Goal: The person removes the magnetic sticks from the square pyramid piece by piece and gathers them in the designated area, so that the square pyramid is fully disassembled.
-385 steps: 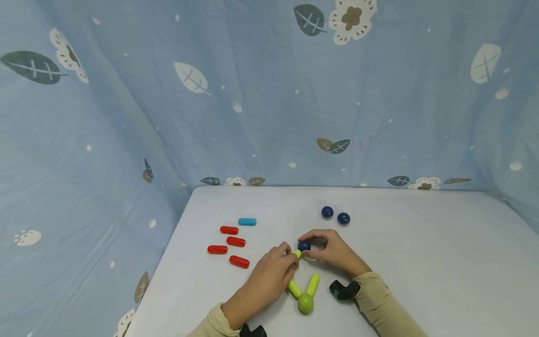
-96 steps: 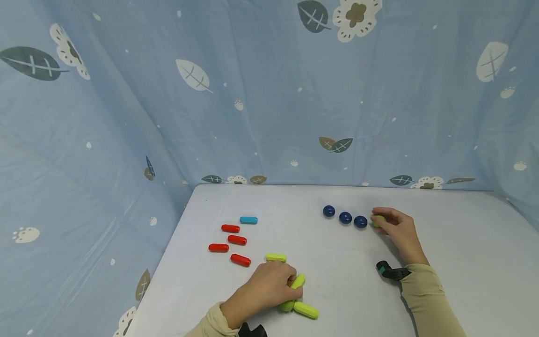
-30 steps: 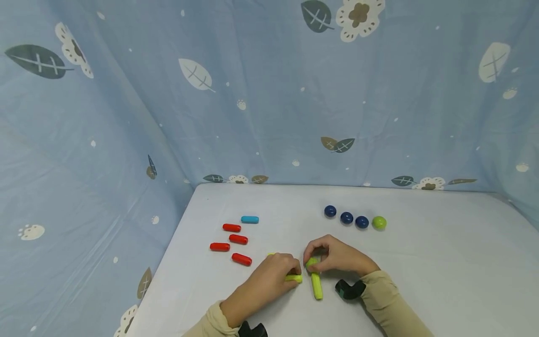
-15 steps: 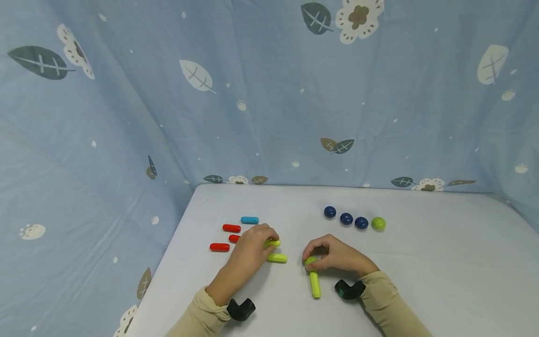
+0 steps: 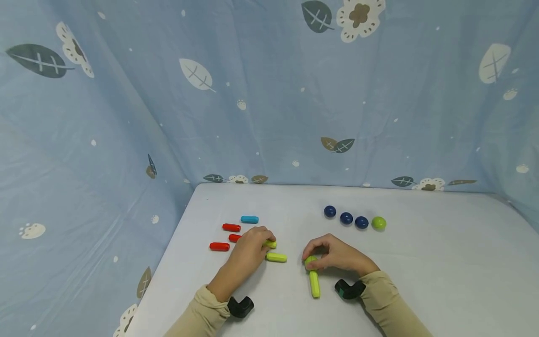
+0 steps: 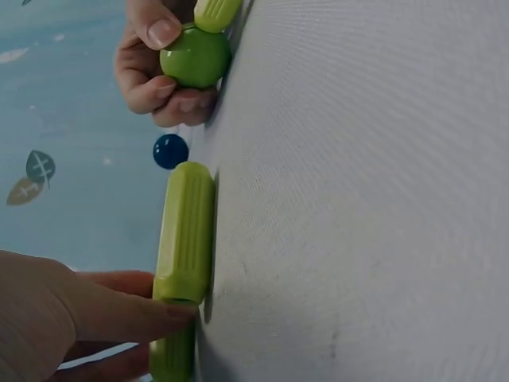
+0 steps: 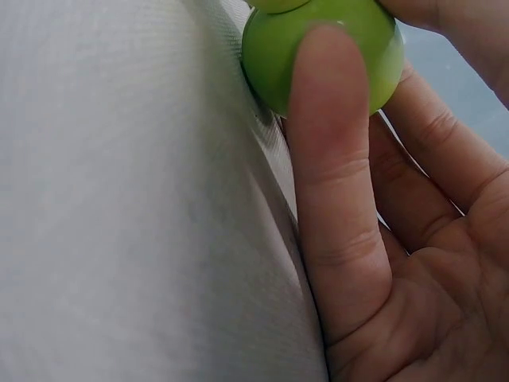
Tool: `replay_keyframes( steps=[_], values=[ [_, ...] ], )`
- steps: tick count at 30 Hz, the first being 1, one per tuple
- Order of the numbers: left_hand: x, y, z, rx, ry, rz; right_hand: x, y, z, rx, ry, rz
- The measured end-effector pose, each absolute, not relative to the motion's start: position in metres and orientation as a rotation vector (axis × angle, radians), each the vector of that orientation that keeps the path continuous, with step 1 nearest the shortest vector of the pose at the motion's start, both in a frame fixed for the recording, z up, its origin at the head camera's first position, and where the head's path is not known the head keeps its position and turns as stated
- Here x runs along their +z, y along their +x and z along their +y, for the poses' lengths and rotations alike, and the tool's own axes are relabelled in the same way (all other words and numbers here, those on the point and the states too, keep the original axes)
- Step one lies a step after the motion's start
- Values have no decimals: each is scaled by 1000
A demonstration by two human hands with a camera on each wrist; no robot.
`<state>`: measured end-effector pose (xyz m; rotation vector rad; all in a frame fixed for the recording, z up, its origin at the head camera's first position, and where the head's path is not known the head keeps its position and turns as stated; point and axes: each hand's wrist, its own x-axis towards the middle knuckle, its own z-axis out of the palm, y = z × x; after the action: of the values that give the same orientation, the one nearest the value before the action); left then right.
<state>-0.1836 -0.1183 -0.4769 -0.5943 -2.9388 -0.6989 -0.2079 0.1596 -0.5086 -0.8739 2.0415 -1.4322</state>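
My right hand point(image 5: 337, 255) pinches a green ball point(image 7: 350, 60) between thumb and fingers, low over the white table. A yellow-green stick point(image 5: 314, 284) sticks out of the ball towards the near edge. My left hand point(image 5: 249, 250) pinches another yellow-green stick point(image 5: 270, 244), whose left part is hidden by the fingers. Just in front of it lies a similar stick point(image 5: 276, 257). In the left wrist view the loose stick point(image 6: 187, 231) is large, and the thumb and fingers are on the other stick point(image 6: 172, 356).
Three dark blue balls point(image 5: 346, 218) and a green ball point(image 5: 379, 223) stand in a row at the back. Red sticks point(image 5: 220, 246) and a blue stick point(image 5: 250, 219) lie to the left, some hidden by the left hand. A patterned blue cloth point(image 5: 269, 103) rises behind the table point(image 5: 421, 262).
Since a second ago my left hand has carried a yellow-green stick left and back, beside the loose one. Earlier, the right hand set a blue and a green ball in the row.
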Motion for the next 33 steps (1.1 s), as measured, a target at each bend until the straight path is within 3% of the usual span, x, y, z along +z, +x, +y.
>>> replay_keyframes(
  steps=[9, 33],
  values=[
    [-468, -176, -111, -717, -587, -2890, -508, -208, 159, -1425, -832, 2039],
    [-475, -147, -74, -702, -985, -2976, -509, -207, 161, -1434, -863, 2087]
  ],
)
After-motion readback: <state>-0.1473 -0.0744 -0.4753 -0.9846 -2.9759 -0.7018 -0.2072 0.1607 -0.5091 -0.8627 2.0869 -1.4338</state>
